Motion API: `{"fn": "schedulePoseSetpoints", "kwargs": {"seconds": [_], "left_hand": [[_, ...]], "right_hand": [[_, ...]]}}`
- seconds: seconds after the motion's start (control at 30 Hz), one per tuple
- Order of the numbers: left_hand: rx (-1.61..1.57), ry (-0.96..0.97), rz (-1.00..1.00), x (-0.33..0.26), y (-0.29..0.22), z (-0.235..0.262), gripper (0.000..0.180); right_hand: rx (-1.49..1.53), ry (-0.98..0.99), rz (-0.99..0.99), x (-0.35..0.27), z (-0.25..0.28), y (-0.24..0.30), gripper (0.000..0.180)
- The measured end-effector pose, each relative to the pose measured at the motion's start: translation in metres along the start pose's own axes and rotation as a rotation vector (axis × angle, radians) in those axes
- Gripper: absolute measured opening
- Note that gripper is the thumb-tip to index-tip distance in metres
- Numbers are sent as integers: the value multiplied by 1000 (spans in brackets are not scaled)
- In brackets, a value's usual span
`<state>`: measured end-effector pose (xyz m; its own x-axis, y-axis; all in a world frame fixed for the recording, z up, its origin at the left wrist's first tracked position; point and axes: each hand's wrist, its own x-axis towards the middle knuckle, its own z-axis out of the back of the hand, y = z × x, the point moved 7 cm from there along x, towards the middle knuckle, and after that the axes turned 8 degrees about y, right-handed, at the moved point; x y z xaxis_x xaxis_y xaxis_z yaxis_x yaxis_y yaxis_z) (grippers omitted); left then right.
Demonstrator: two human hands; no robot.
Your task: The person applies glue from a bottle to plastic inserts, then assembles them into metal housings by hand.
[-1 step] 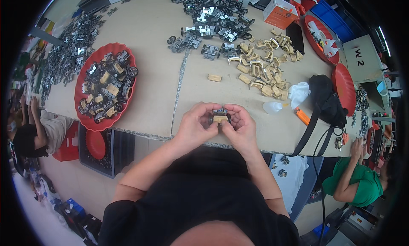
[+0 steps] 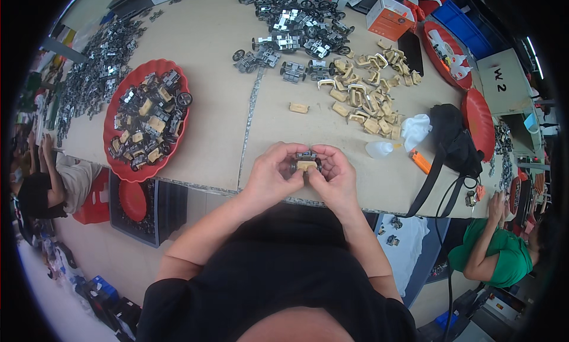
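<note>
While left hand (image 2: 271, 172) and right hand (image 2: 338, 179) are pinching a wheeled assembly (image 2: 306, 163) between curled fingers, its long axis is running crosswise.

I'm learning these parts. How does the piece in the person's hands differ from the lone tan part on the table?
The held piece is between the left hand and right hand; the lone tan part lies loose on the table. The held piece combines tan with dark grey; the lone tan part looks tan throughout. The held piece looks bulkier than the lone tan part. Both show tan.
</note>
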<state>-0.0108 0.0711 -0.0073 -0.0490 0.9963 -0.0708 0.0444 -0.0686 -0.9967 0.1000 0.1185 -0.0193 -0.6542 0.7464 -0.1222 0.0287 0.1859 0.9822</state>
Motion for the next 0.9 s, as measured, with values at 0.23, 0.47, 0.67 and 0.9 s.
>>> {"fn": "schedulePoseSetpoints", "kwargs": {"seconds": [0.23,0.47,0.67,0.9], "left_hand": [[102,13,-70,4,-3,2,35],[63,-19,-39,4,-4,2,34],[39,-16,-48,5,-4,3,34],[-109,-19,-7,4,6,3,30]], "right_hand": [[-3,-15,22,4,-1,0,32],[18,-2,51,4,0,0,35],[26,23,64,5,-1,-1,38],[-17,8,58,4,0,-3,37]]}}
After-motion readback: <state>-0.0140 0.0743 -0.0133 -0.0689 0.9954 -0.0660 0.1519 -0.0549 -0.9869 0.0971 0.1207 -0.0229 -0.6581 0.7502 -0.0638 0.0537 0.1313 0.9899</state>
